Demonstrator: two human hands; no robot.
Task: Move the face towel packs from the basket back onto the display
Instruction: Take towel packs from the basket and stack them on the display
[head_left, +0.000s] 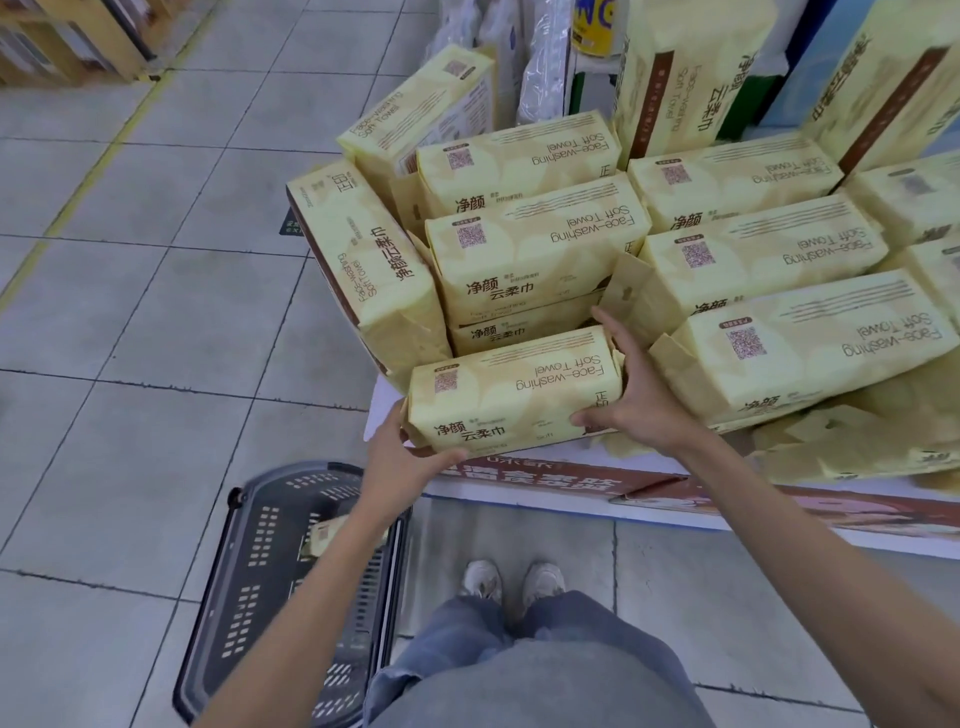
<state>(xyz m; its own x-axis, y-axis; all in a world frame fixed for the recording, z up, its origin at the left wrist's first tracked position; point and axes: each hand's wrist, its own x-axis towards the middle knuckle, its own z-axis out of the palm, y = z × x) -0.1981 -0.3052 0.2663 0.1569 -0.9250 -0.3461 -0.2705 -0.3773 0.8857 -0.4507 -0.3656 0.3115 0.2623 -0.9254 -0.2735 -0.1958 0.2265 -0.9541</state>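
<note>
A yellow face towel pack (514, 395) lies at the front left corner of the low white display (519, 488). My left hand (410, 460) grips its left end from below. My right hand (631, 395) holds its right end, fingers spread over the side. Behind it, several more yellow packs (535, 249) lie stacked in rows, and one pack (358, 270) leans on edge at the left. The black basket (260, 571) stands on the floor at my lower left, with one more yellow pack (332, 538) inside it, partly hidden by my left forearm.
Grey tiled floor (156, 312) spreads to the left, with a yellow line (93, 171) running across it. Tall upright packs (680, 67) and other wrapped goods (545, 57) stand behind the display. Wooden shelving (62, 36) is at the top left. My feet (511, 579) are close to the display's front edge.
</note>
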